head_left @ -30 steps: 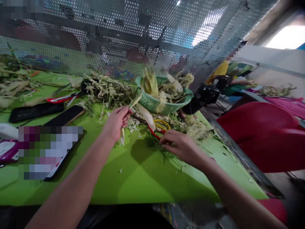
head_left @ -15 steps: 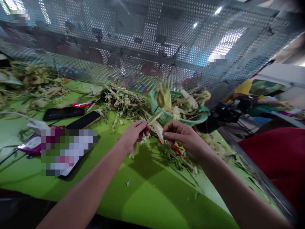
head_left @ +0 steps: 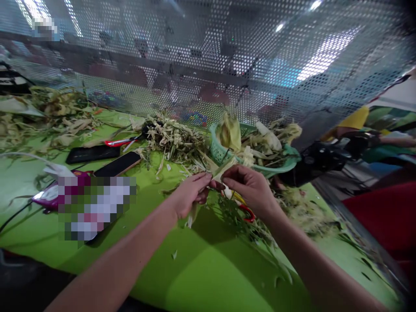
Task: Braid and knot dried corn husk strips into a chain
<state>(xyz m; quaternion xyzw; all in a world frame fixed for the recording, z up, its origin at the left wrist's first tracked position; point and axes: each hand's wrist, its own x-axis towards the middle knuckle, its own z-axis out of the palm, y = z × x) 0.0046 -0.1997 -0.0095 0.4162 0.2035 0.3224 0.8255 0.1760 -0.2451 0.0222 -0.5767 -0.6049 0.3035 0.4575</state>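
Note:
My left hand (head_left: 193,191) is closed on a pale strip of corn husk (head_left: 225,168), whose upper end sticks out past the fingertips. Just right of it, my right hand (head_left: 249,185) pinches the same husk with thumb and forefinger. Both hands are raised over the green table (head_left: 195,264), fingertips almost meeting. Below the right hand lie a red scissor-like handle (head_left: 248,213) and some green sprigs (head_left: 232,212). Behind the hands stands a light green basket (head_left: 217,149) with dried husks (head_left: 230,134) in it.
A heap of husk scraps (head_left: 175,136) lies left of the basket, with more husks (head_left: 58,108) at far left. Two phones (head_left: 92,154), a red-handled tool (head_left: 120,142) and a purple corded device (head_left: 48,197) lie left. A perforated screen (head_left: 182,65) borders the back.
My hands have come together; the left moved right toward the right hand, and the right fingers now meet the husk. The view has shifted slightly.

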